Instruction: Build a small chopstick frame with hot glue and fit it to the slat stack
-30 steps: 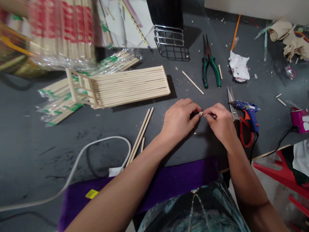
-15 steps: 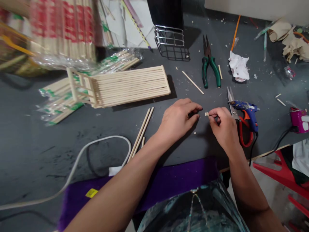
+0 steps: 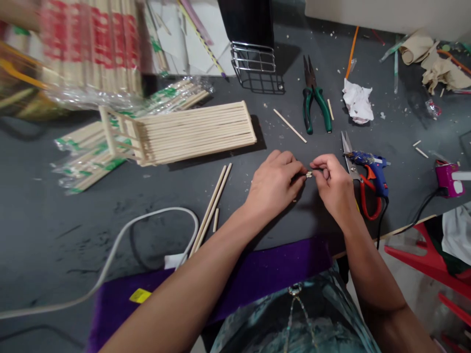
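Observation:
My left hand (image 3: 277, 179) pinches a little cluster of pale cut stick pieces (image 3: 309, 174) between thumb and fingertips, just above the grey table. Close on the other side of the cluster is my right hand (image 3: 333, 181), its thumb and forefinger slightly apart with nothing visible between them. Left of my hands lies a small bench-like frame (image 3: 195, 132) made of rows of wooden sticks. Loose round chopsticks (image 3: 213, 208) and a short cut piece (image 3: 216, 220) rest beside my left forearm.
Right of my right hand are red-handled scissors (image 3: 371, 196) and a blue glue gun (image 3: 375, 169). Green-handled pliers (image 3: 316, 105), crumpled paper (image 3: 356, 101) and a wire stand (image 3: 253, 59) sit farther back. Packaged chopsticks (image 3: 91, 54) fill the back left; a white cable (image 3: 121, 240) curves at left.
The cluster has passed from my right fingertips to my left fingertips. My right thumb and forefinger have parted from it. The whole view has shifted slightly.

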{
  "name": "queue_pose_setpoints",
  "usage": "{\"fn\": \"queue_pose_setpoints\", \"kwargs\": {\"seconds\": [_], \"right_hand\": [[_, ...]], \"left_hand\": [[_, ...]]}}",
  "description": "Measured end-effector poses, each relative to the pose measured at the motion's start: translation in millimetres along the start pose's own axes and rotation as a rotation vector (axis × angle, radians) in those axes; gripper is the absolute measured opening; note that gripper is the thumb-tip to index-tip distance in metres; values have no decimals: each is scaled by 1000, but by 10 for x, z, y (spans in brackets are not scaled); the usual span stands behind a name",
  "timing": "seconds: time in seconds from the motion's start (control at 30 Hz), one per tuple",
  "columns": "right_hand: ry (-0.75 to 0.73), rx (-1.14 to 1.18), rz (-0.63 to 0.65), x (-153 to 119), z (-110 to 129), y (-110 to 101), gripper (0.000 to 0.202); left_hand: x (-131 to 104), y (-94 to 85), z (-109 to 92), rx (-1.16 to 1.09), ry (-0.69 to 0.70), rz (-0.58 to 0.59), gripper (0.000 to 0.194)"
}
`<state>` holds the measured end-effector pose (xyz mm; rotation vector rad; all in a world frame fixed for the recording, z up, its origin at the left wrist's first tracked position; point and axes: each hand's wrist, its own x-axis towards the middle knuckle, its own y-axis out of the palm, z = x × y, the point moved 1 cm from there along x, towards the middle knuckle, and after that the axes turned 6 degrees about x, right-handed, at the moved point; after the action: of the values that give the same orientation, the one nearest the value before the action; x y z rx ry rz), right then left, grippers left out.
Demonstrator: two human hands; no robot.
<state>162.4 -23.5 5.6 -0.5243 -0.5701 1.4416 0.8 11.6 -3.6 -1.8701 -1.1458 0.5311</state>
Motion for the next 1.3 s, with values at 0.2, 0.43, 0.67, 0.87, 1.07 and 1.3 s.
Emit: {"fn": "queue_pose_setpoints", "kwargs": {"seconds": [0.2,0.43,0.67,0.87,1.07,1.3], "right_hand": [[12,-93,-79,-117,-14,-82,15],[42,-98,-83,-177,-61,-30,24],[-21,-168,-106,-200,-119,19,27],[-42,-193,-98,-190,-101,59,22],[0,-87,-81,-215,-50,85,23],[-25,-64,-64,-227,-105,-24,14]], "left_hand": [[7,-14,-20,-1,5,-9,27],[24,40,-87,8,76,21,30],[-2,80,-80,-12,62,12,19],[7,97,-101,35,76,12,12],[-15,64,-82,68,61,0,9],[-16,79,-77,73,67,20,12]]}}
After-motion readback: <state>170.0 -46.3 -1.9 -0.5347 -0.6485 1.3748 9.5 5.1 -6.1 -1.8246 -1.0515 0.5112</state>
